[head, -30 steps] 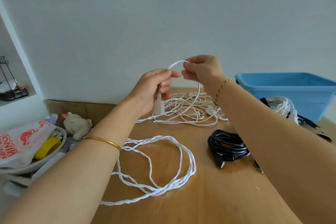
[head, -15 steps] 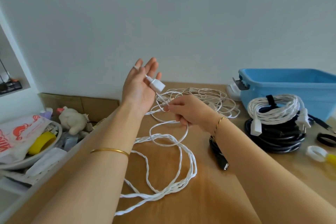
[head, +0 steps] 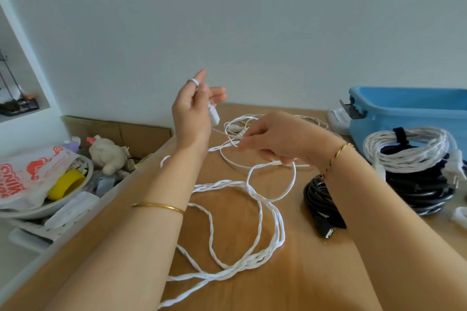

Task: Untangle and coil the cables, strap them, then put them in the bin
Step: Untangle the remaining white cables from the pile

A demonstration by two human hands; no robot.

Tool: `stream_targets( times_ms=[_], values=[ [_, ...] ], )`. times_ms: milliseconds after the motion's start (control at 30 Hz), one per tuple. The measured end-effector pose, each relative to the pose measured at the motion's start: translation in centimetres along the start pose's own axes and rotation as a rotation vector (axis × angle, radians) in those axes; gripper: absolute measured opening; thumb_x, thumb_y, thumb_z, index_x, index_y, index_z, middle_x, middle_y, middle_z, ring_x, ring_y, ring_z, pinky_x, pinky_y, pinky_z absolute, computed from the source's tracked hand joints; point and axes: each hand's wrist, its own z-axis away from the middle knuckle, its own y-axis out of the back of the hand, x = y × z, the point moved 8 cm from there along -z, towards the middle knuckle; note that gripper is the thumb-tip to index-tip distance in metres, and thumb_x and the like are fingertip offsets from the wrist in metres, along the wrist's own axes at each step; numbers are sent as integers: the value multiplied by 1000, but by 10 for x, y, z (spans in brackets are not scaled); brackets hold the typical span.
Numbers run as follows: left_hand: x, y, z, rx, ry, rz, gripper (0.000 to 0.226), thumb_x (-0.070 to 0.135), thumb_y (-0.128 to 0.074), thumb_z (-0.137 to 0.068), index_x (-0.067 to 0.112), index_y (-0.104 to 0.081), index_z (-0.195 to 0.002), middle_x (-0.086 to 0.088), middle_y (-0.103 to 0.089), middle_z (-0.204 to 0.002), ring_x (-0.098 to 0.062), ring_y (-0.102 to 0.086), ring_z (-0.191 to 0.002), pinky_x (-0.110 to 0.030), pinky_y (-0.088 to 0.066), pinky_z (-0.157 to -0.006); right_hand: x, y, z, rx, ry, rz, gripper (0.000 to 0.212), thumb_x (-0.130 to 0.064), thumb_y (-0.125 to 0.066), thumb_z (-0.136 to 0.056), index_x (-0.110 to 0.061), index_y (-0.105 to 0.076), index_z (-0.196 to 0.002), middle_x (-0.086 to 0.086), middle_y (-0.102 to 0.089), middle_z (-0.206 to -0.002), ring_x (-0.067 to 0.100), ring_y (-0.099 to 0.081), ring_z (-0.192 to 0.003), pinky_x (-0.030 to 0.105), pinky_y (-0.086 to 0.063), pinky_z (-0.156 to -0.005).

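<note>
1. Now the thin white cable (head: 294, 177) stretches roughly left to right between the hands. Its white plug (head: 213, 115) hangs almost upright, cord end up.
2. It hooks over the index finger of the raised left hand (head: 192, 118), whose fingers are nearly straight, plug against the palm. The right hand (head: 273, 139) pinches it lower, just right of the plug.
3. Slack loops onto the table (head: 316, 272), across a twisted white cable (head: 278, 222).
4. Half a second ago the left palm faced the camera more; the plug slanted.
</note>
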Motion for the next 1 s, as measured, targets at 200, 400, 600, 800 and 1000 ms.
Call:
stream_targets(
  times_ms=[200,400,600,800,1000],
  values=[
    [-5,-51,10,-417,21,-438,34,6,-37,-100,-1,-53,-129,14,-67,-88,6,-51,-67,-10,-40,-59,-3,68,14,459,116,-124,19,-16,-67,-83,2,-69,-85,-1,-46,-55,1,-35,-40,15,-30,-44],
    [1,-96,42,-743,253,-182,39,28,-27,-106,3,-54,-118,-3,-62,-60,-14,-44,-49,-29,-36,-55,-3,101,29,741,247,-173,16,-13,-61,-87,1,-69,-86,-7,-47,-56,-2,-41,-44,10,-30,-47],
    [17,-112,56,-904,401,130,46,27,-22,-104,0,-58,-97,0,-48,-42,-7,-31,-35,-18,-33,-39,12,107,28,826,267,-240,11,-15,-64,-87,-6,-69,-83,-9,-56,-63,-4,-46,-53,9,-36,-54],
    [10,-113,49,-831,585,308,36,15,-29,-94,-4,-58,-104,2,-45,-44,-6,-29,-37,-17,-30,-40,38,90,14,788,165,-376,16,-17,-57,-92,-12,-70,-85,-10,-39,-49,1,-32,-40,14,-27,-43],
    [20,-104,31,-680,562,680,30,12,-35,-97,-1,-53,-117,2,-65,-70,-6,-57,-55,-21,-52,-61,46,33,-13,393,61,-458,30,-17,-49,-97,-21,-63,-71,2,-41,-55,10,-30,-41,20,-28,-38]
  ],
)
